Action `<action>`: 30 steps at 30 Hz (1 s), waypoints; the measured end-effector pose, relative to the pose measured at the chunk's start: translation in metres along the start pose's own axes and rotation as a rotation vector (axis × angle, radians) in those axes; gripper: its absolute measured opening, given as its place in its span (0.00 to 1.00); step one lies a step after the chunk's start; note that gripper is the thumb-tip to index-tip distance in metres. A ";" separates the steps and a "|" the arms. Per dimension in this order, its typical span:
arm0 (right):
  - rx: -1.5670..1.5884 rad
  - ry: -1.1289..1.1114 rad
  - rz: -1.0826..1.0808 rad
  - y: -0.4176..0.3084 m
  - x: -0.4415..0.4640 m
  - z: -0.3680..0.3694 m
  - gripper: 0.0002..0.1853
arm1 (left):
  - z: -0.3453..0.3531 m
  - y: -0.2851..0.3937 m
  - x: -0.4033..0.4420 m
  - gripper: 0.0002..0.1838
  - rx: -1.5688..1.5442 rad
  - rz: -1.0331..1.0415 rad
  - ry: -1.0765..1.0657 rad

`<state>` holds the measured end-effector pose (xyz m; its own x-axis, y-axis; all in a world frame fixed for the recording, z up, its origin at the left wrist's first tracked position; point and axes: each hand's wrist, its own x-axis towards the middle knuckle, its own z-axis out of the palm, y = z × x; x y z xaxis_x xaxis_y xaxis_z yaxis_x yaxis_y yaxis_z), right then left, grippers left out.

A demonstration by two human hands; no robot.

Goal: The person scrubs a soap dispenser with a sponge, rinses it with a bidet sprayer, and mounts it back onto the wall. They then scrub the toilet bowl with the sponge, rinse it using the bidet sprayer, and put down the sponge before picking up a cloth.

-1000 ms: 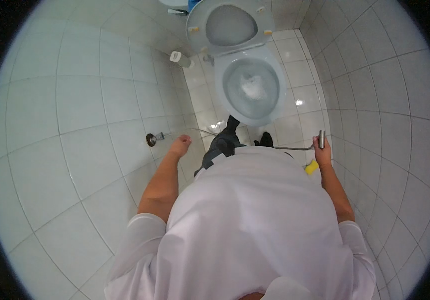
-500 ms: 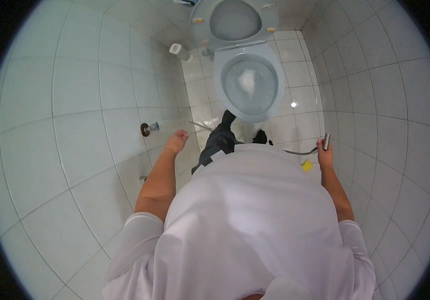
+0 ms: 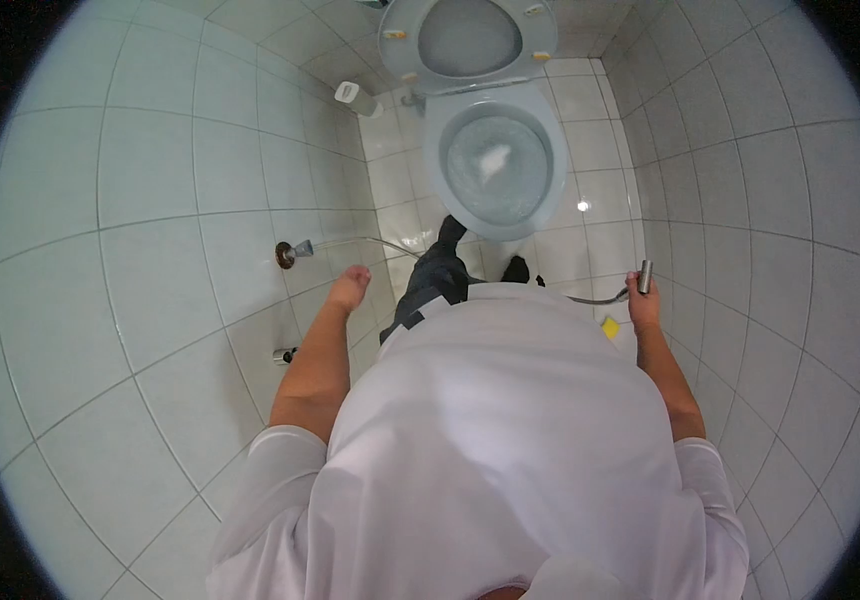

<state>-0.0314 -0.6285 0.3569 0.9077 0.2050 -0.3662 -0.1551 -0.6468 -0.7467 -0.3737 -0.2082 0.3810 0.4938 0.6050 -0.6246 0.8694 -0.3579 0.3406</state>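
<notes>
Tiled walls close in on both sides of you, bluish-white on your left and greyer on your right, with a shiny tile floor between them. Your white shirt fills the bottom middle of the view, so yeah, it hides a good chunk of what's below you. Straight ahead of you is the toilet, with its seat up, water in the bowl and a white, foamy-looking patch around the middle of that water. One dark trouser leg pokes out ahead of your shirt, foot right by the front of the bowl.

Your right hand is out past the shirt near the right wall, fingers wrapped around a metal sprayer, with its cylinder end sticking out beyond your grip. Your left hand is out on the other side, near the left wall; fingers look loosely curled, but it's too small to tell how closed they are. A thin hose runs from the sprayer back behind your body. Next size down, you've got a white container by the left wall, a wall valve near your left hand, a chrome fitting beside your left forearm, and a little yellow thing low down near your right hand.
</notes>
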 end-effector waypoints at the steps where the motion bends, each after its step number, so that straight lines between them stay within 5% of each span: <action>1: 0.002 0.008 -0.021 0.005 0.002 0.001 0.14 | 0.002 -0.003 0.004 0.15 0.001 0.018 0.029; 30: -0.048 -0.033 0.042 0.003 -0.005 -0.012 0.15 | 0.001 -0.008 0.014 0.14 -0.118 0.042 0.153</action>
<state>-0.0317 -0.6406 0.3634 0.8872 0.2009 -0.4154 -0.1732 -0.6893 -0.7034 -0.3740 -0.1978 0.3687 0.5186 0.6954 -0.4975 0.8397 -0.3048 0.4494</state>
